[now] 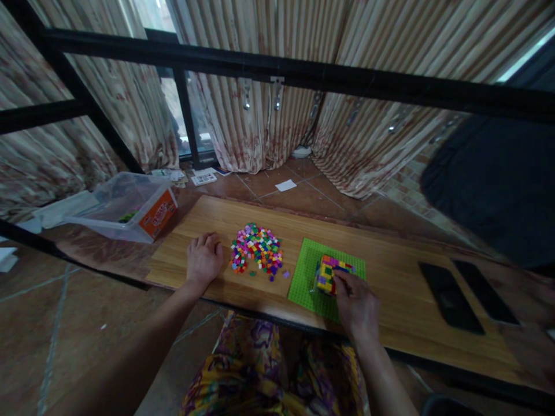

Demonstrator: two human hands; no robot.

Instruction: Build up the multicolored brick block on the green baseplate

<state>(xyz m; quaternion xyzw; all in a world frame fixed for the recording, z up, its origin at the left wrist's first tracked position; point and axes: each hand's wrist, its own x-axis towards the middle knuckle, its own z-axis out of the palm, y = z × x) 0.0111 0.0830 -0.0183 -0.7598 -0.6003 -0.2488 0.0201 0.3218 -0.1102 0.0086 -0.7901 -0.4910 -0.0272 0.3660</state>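
Observation:
On the wooden table, a green baseplate (301, 286) carries a small block structure (326, 277) of yellow, red, orange and purple toy bricks. My right hand (359, 303) reaches over the plate's right side, its thumb and fingers pinched together at the top of the structure. Whatever lies between those fingertips is too small and too covered to make out. A loose heap of colourful toy bricks (258, 247) is spread left of the plate. Just left of this heap, my left hand (204, 259) rests on the tabletop with its fingers curled in, and no brick shows in it.
A clear plastic box (125, 228) with an orange label stands beyond the table's left end. Two dark flat phone-like objects (451, 297) lie at the right. A black metal bar (303, 69) crosses above the table, with curtains (269, 127) behind. The wooden table (390, 271) is long and narrow.

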